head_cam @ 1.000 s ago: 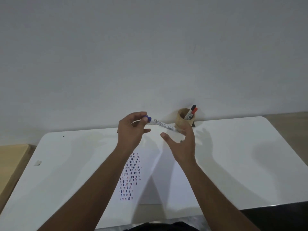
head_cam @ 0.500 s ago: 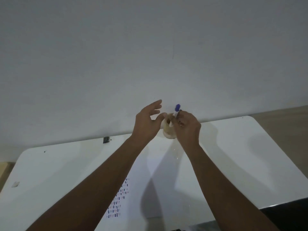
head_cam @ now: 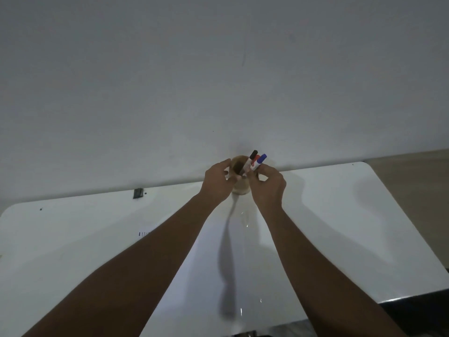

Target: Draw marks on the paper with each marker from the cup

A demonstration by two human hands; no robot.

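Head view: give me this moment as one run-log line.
stage: at cup | left hand: steadies cup | right hand: at blue marker in cup | black marker, red marker: in cup

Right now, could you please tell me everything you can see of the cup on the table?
The cup is a small tan, wooden-looking cylinder, standing upright at the far edge of the white table, by the wall. Three capped markers lean out of it: black, red and blue. The left hand holds its side; the right hand hides the other.

A white table [head_cam: 340, 215] carries the cup [head_cam: 240, 188] and paper [head_cam: 206, 276].
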